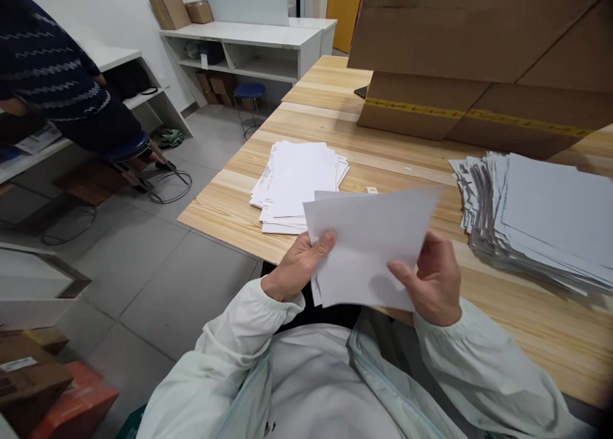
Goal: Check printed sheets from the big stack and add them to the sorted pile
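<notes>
I hold a folded white sheet of paper (368, 247) in front of my chest, above the near edge of the wooden table (316, 126). My left hand (297, 267) grips its left edge with the thumb on top. My right hand (433, 279) grips its lower right part, thumb pressed on the face. A loose pile of white folded sheets (297, 184) lies on the table just beyond my left hand. A thicker fanned stack of paper (541, 222) lies to the right of my right hand.
A large brown cardboard box (479, 62) with yellow tape stands at the table's far side. Another person in a dark patterned sweater (52, 75) sits at the left on a stool. White shelving (249, 50), a blue stool (249, 91) and boxes on the floor (43, 381) surround the area.
</notes>
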Demonstrator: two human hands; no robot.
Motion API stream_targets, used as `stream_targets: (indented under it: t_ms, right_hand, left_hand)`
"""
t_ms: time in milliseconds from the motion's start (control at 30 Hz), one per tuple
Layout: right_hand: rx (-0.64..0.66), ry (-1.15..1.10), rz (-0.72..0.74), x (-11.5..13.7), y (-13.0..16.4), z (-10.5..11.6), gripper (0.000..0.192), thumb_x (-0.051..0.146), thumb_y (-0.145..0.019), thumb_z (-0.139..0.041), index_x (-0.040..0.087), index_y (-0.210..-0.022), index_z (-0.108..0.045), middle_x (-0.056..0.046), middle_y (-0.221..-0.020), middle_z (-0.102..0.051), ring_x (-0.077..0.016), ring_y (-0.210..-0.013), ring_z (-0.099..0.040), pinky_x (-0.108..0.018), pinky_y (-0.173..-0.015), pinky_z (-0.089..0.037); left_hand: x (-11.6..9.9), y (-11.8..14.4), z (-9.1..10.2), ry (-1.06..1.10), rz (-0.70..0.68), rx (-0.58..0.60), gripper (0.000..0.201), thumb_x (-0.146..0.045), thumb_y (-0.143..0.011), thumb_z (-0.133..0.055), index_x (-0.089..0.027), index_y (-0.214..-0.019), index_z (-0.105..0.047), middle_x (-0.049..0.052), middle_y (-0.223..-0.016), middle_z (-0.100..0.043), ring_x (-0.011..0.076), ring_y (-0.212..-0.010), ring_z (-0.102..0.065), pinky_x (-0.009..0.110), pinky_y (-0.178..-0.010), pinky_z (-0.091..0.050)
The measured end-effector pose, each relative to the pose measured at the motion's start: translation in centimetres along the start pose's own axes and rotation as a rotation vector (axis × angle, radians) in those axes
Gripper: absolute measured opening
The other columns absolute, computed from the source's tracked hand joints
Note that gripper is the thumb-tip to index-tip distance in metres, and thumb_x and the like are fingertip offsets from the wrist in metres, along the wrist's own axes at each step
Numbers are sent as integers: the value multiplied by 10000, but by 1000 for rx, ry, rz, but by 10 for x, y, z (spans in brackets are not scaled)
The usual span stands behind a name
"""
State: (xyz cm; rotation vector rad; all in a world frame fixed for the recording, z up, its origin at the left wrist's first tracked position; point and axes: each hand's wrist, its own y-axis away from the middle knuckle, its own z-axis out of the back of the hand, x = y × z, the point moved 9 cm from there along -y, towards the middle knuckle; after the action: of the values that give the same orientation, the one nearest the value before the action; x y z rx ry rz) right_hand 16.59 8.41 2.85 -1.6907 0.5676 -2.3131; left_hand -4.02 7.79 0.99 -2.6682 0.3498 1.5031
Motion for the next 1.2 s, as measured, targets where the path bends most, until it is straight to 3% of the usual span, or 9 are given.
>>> stream_targets:
  t_ms: [67,133,233,433,600,867,1033,1100,1200]
  right_hand:
    - [-74,-126,11,6,-8,7,543,490,-613,-865,255,-1049,-641,-74,-1015,-689,-253,-966,-649,-405,-830,-548]
    - [-74,-183,-6,10,-14,7,426,480,-627,-863,262,-942,-677,-76,-938,-713,-260,-901,-669,-436,-807,-565]
    - [-108,-229,12,12,-15,6,251,386,-684,-846,265,-867,-724,-48,-851,-734,-245,-833,-681,-458,-814,-569]
    - [-101,-294,-92,-16,-5,-5,183,294,-737,-816,259,-906,-754,-20,-844,-755,-219,-831,-700,-413,-814,-578]
    - [-225,-355,22,-12,-6,7,250,242,-673,-868,237,-898,-760,-12,-896,-769,-186,-815,-695,-367,-788,-589]
    - [-208,-324,37,-12,-8,6,301,302,-674,-876,252,-940,-744,-24,-908,-757,-192,-850,-692,-362,-770,-590]
    - [-218,-288,36,-8,-2,3,229,350,-786,-788,224,-969,-735,-35,-923,-749,-182,-868,-680,-345,-801,-564]
    - [-259,-218,68,4,4,10,180,337,-818,-757,215,-950,-740,-31,-884,-742,-163,-819,-662,-310,-761,-550]
    - [-368,-43,70,26,13,38,114,320,-818,-755,222,-874,-741,-6,-767,-705,-134,-697,-619,-256,-653,-514]
  left_hand:
    - [-31,4,-17,-164,-117,65,468,-615,-794,-689,-205,-1003,-776,56,-1011,-768,288,-1073,-685,417,-960,-556]
    - [-53,6,-31,-308,-183,118,445,-642,-783,-678,-220,-879,-783,43,-905,-755,278,-1008,-688,396,-881,-574]
    - [-66,3,-38,-448,-257,107,489,-692,-788,-631,-223,-832,-765,39,-834,-728,262,-944,-680,383,-822,-571]
    - [-56,-8,-32,-436,-419,-6,398,-575,-826,-675,-188,-900,-736,40,-892,-726,187,-818,-647,311,-746,-535]
    - [-65,-9,-45,-485,-549,42,317,-485,-817,-717,-169,-826,-698,14,-763,-660,136,-695,-585,269,-636,-478]
    - [-52,-15,-37,-475,-509,28,335,-466,-810,-728,-174,-968,-689,35,-913,-717,160,-820,-642,277,-716,-529]
    - [-48,-16,-44,-447,-505,1,370,-481,-825,-713,-168,-1019,-673,53,-965,-725,176,-866,-667,292,-759,-544]
    - [-50,-11,-48,-471,-517,-31,409,-487,-832,-706,-172,-1088,-658,59,-997,-719,189,-911,-664,309,-809,-545]
    - [-49,4,-47,-509,-522,-114,491,-453,-873,-674,-217,-1290,-571,62,-1062,-696,189,-946,-644,320,-850,-533]
